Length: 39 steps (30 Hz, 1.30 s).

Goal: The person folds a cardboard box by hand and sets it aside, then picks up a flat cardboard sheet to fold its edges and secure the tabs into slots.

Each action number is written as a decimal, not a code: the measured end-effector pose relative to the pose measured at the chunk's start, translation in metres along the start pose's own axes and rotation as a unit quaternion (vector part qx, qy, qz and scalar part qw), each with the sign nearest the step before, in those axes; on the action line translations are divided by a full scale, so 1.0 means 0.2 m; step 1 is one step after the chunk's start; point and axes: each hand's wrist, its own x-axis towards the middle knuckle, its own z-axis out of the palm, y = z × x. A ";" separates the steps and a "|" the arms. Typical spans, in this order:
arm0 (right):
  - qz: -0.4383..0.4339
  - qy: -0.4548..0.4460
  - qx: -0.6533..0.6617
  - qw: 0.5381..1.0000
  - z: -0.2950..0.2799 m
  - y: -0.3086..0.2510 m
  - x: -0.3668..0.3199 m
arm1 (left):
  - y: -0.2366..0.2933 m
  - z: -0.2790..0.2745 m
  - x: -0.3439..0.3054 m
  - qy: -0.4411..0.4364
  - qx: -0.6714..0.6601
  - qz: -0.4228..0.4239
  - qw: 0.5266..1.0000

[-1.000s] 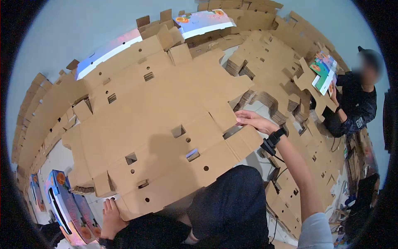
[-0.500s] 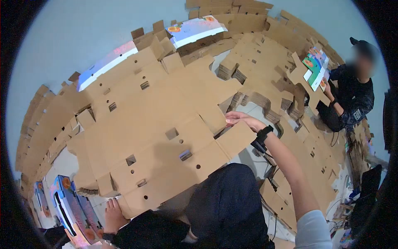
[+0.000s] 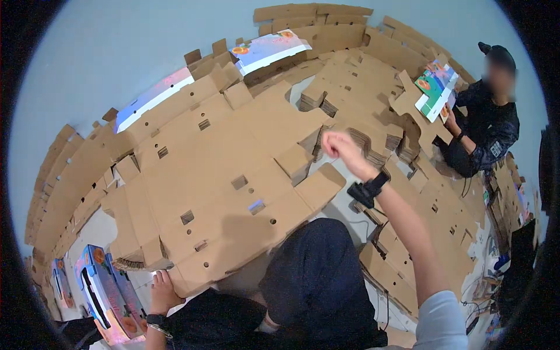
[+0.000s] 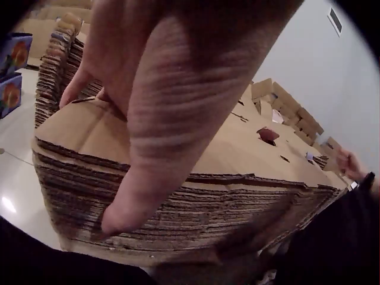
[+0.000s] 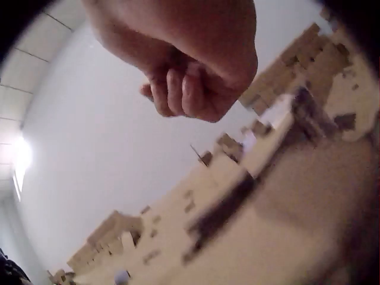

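A tall stack of flat die-cut cardboard sheets (image 3: 204, 163) with slots and round holes spreads out before me. At its near left corner rests my left hand (image 3: 165, 291). In the left wrist view the left thumb (image 4: 127, 217) lies against the layered side of the stack, while other fingers reach over the top sheet's edge. My right hand (image 3: 345, 151) is raised near the stack's right end, above a notch beside an upturned flap (image 3: 294, 160). Its fingers (image 5: 175, 95) are curled into the palm in the right wrist view, with nothing visible in them.
On the right, a seated person (image 3: 487, 128) holds a colourful printed carton sheet (image 3: 437, 87). More cardboard stacks (image 3: 373, 76) extend behind and to the right. Printed boxes (image 3: 102, 286) stand on the floor at the left. Further cardboard (image 3: 52, 175) leans along the wall.
My right hand has come off the flap at the stack's right edge and risen, its fingers now curled. The left hand stays at the near corner. The head view has shifted slightly.
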 end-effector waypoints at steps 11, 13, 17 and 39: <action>0.083 0.146 0.021 0.986 0.11 0.46 -0.18 | 0.01 -0.05 -0.01 -0.031 0.006 0.008 0.999; 0.007 0.117 -0.106 0.987 0.11 0.48 -0.19 | -0.02 -0.04 0.01 -0.069 -0.009 0.005 0.998; -0.023 0.098 -0.380 0.919 0.19 0.41 -0.21 | -0.03 0.00 0.00 -0.058 -0.007 0.015 0.998; -0.083 -0.123 -0.583 0.799 0.58 -0.06 -0.14 | -0.05 0.04 -0.01 0.004 -0.054 0.052 0.997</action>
